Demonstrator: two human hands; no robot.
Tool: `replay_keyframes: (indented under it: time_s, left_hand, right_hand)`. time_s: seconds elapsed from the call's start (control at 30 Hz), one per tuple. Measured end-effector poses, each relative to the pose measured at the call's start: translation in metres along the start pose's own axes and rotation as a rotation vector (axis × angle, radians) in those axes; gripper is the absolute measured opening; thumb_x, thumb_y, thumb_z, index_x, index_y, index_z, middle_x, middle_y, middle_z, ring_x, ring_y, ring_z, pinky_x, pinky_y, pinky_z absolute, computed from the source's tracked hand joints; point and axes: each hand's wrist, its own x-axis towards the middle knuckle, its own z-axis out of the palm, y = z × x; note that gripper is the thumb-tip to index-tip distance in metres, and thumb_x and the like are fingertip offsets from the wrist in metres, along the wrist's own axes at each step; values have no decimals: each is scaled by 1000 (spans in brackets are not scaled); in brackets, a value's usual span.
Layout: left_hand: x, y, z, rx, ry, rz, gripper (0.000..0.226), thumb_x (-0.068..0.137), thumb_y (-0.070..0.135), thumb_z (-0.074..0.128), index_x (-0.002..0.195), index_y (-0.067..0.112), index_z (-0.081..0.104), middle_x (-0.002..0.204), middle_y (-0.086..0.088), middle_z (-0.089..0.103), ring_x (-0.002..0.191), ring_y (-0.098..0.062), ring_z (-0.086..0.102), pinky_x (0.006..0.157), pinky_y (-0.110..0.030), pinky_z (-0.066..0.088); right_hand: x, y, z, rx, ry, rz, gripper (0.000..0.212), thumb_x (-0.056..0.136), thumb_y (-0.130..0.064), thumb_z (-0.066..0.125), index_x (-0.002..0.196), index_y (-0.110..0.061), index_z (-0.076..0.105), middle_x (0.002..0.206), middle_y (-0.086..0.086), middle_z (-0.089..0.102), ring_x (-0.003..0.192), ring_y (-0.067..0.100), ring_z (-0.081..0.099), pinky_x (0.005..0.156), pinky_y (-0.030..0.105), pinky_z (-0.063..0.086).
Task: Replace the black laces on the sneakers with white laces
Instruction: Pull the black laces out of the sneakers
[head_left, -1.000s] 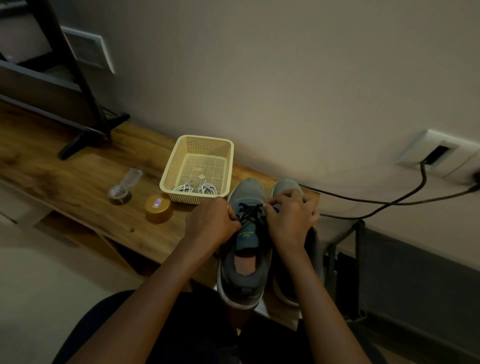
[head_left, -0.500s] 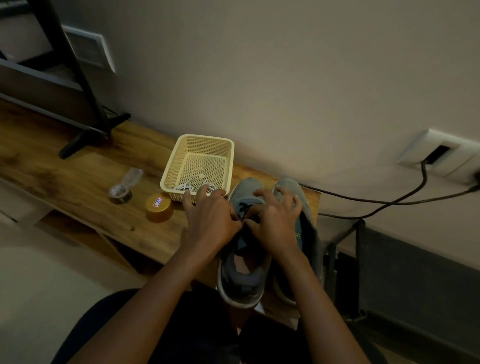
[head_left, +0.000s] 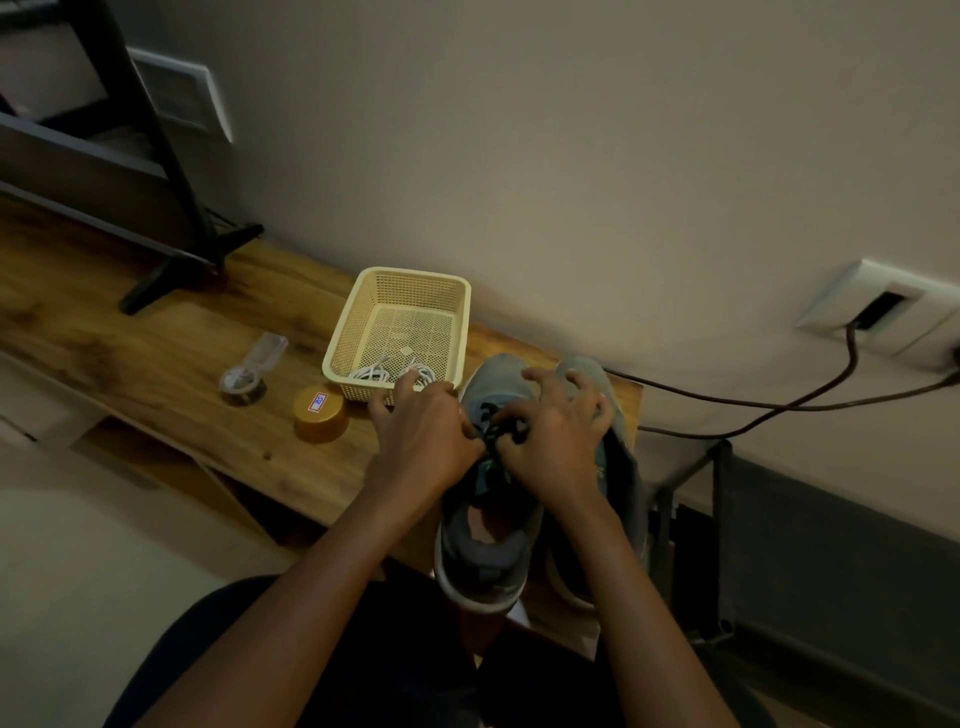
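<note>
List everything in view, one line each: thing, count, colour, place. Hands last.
wooden table: one, brown, along the wall
perforated plastic basket: one, cream, on the table beside the sneakers
white laces: bundle, count unclear, white, inside the basket
round gold lid: one, gold, in front of the basket
small clear plastic container: one, transparent, left of the lid
grey fabric sneakers: two, grey, table's right end
black laces: black, on the sneaker nearer the basket
black stand: one, black, table's far left
wall socket: one, white, right wall
black cables: two, black, from the socket
left hand: pinches the black laces
right hand: pinches the black laces
</note>
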Motion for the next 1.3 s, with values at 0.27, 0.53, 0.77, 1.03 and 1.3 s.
replay_keyframes:
  time_s: [0.27,0.53,0.77,1.03,1.3]
  left_hand:
    - [6,-5,3,-34,-25,-6,23,84,37,66,102,24,72,140,8,47,143,-18,11,110,-43,13]
    - [8,-9,3,-112,-16,-18,17,82,35,68,92,23,75,131,7,57,144,-14,11,110,-37,13]
    - [10,-11,5,-102,-17,-9,19,83,35,67,96,22,74,135,7,54,144,-14,11,111,-39,12]
    - [9,-9,4,-116,-35,-8,18,84,33,66,97,24,73,136,9,52,144,-14,11,111,-40,12]
    - [6,-7,3,-138,-19,-22,16,84,32,67,95,23,72,133,9,54,143,-14,12,111,-40,11]
  right_hand:
    - [1,3,0,-96,-79,-76,17,84,-26,65,98,-24,74,141,-4,42,139,30,14,110,53,-1]
    - [2,6,-4,82,315,198,6,79,-23,71,81,-19,74,114,-3,58,118,24,33,105,48,17]
    - [-1,-1,2,-62,51,-5,31,72,-16,69,101,-26,71,146,4,38,138,38,14,108,59,0]
    - [-1,0,2,-125,-96,-76,16,84,-30,65,97,-25,73,147,-4,35,142,31,4,109,53,-11]
    - [-2,1,4,32,319,177,3,77,-17,71,79,-15,72,117,2,59,120,29,37,102,49,22]
